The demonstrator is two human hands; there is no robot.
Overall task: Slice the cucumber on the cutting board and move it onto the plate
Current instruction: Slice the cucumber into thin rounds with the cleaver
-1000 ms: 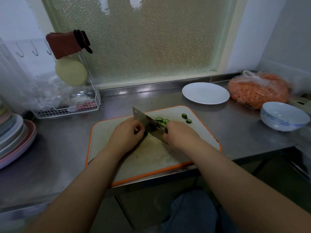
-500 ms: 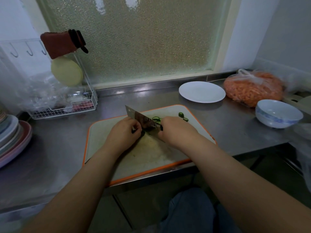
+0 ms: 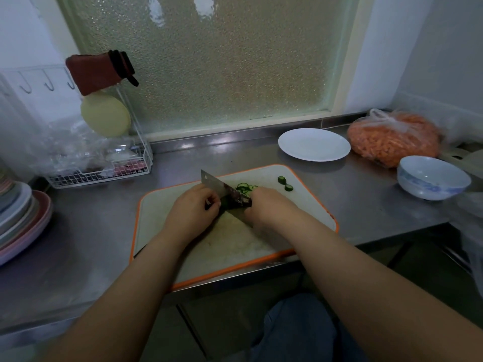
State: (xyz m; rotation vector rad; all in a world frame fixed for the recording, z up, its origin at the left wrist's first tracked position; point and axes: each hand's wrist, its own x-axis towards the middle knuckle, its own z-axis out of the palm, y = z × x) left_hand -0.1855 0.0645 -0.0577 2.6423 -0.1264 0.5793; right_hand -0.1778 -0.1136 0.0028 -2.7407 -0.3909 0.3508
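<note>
Dim, greenish daylight through the frosted window [image 3: 209, 64], glare streaks on the steel worktop [image 3: 78, 231] along its back edge. Wide-angle bending at frame edges; forearms soft, slightly blurred.

I see a brushed-steel desk [image 3: 366, 205], glossy white plate [image 3: 313, 144], shiny metal knife [image 3: 222, 188], matt plastic board [image 3: 235, 239], pebbled glass window [image 3: 222, 61].

A person is working bare-armed, the left hand [image 3: 192, 207] and right hand [image 3: 271, 205] showing no gloves, rings or watch. Both forearms are reaching out uncovered, no sleeve showing. Below the tabletop's near edge, a leg in blue denim [image 3: 295, 333] is showing.
</note>
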